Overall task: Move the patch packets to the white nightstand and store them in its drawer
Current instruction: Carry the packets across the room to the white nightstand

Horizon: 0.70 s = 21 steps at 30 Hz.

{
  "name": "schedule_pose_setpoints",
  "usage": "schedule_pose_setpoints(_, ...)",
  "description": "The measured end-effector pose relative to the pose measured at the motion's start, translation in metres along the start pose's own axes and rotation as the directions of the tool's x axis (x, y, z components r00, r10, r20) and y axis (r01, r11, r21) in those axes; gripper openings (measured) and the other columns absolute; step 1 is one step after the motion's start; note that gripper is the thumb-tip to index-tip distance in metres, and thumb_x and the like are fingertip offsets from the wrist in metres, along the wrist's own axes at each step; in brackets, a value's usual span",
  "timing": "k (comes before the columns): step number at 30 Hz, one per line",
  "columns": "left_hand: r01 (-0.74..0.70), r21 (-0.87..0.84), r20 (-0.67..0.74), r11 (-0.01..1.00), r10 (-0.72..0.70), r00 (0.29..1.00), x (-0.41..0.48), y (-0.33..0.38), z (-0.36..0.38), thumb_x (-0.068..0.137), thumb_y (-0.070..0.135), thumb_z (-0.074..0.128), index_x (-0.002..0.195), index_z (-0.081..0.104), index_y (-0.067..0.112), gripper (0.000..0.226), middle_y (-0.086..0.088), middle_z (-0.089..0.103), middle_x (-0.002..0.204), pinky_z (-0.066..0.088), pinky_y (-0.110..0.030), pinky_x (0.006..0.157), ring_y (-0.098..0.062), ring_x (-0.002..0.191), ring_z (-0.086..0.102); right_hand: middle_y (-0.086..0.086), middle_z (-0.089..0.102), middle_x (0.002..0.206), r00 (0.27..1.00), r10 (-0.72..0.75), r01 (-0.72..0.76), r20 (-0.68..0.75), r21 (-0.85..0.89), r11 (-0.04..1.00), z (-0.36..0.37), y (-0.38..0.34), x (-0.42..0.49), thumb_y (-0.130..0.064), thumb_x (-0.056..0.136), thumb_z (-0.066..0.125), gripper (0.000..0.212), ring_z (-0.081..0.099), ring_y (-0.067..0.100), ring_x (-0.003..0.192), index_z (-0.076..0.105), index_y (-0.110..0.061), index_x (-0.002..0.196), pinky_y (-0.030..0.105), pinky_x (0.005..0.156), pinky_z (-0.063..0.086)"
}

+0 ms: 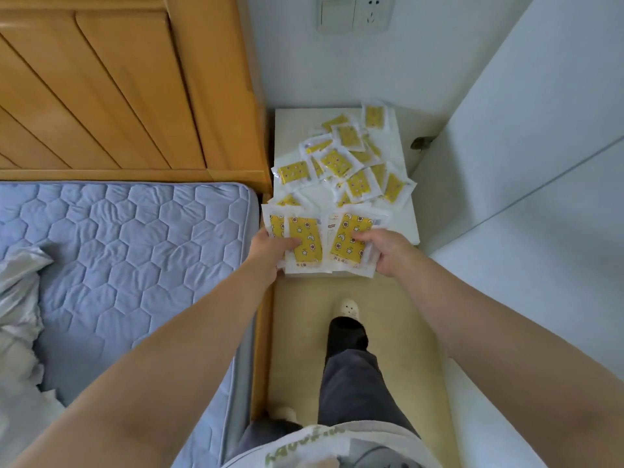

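- While the left hand [270,246] grips a fan of patch packets [305,238] with its thumb curled over a yellow star-printed front, the right hand [381,249] pinches a second bunch of packets [351,231] the same way, thumb on top and fingers underneath
- Both held bunches sit side by side, their edges meeting, at the near edge of the white nightstand [401,217], partly over its top and partly over the floor [297,332]
- A loose pile of packets [341,160] lies scattered on the nightstand top, from the left side to the far right corner; they overlap at all angles, and one reaches the far edge
- The nearest packets of the pile lie just beyond the held ones, some partly hidden by them
- The nightstand stands against the far wall, between the wooden headboard [118,89] on the left and a white panel [523,163] on the right
- A bed with a blue quilted mattress [135,248] fills the left side, just beside the nightstand
- A switch and socket plate [354,11] sits on the far wall above the nightstand
- On the near floor a foot in a pale slipper [348,307] points toward the nightstand
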<state>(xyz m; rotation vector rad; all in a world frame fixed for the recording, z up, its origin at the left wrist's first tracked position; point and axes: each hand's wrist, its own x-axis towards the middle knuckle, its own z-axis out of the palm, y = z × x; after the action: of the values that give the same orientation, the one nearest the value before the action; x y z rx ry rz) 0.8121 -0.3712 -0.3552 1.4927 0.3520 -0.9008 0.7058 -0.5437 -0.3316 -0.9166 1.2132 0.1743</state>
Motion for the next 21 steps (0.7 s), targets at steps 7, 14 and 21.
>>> schedule_pose_setpoints(7, 0.109, 0.035, -0.135, 0.993, -0.103, 0.985, 0.099, 0.032, 0.074, 0.07, -0.001, 0.08, 0.118, 0.059, 0.01, 0.054, -0.009, 0.069, 0.109, 0.056, -0.049, 0.084, -0.028, 0.093, 0.069, 0.004, 0.061, 0.125, 0.997, -0.039, 0.027, -0.07, -0.165, 0.986, -0.033, -0.095, 0.11, -0.019, 0.061, 0.087, 0.062, 0.057, 0.022, 0.112, 0.064, -0.004, 0.116, 0.037, 0.099, 0.045)
schedule_pose_setpoints(14, 0.195, 0.18, -0.225, 0.964, -0.153, 0.962, 0.174, 0.048, 0.099, 0.07, 0.004, 0.082, 0.126, 0.055, 0.009, 0.063, -0.009, 0.064, 0.119, 0.053, -0.049, 0.09, -0.031, 0.104, 0.063, 0.01, 0.063, 0.107, 0.982, -0.058, -0.01, -0.182, -0.349, 0.937, -0.042, -0.151, 0.182, -0.011, 0.073, 0.08, 0.042, 0.06, 0.026, 0.093, 0.059, -0.001, 0.109, 0.035, 0.079, 0.049)
schedule_pose_setpoints(21, 0.163, 0.409, -0.241, 0.898, -0.066, 0.968, 0.234, 0.062, 0.117, 0.074, 0.011, 0.079, 0.142, 0.038, 0.012, 0.079, -0.001, 0.057, 0.123, 0.052, -0.038, 0.089, -0.024, 0.106, 0.058, 0.01, 0.067, 0.097, 0.965, -0.172, 0.063, -0.198, -0.462, 0.885, -0.019, -0.176, 0.242, -0.01, 0.074, 0.077, 0.028, 0.066, 0.03, 0.093, 0.064, -0.006, 0.098, 0.043, 0.085, 0.054)
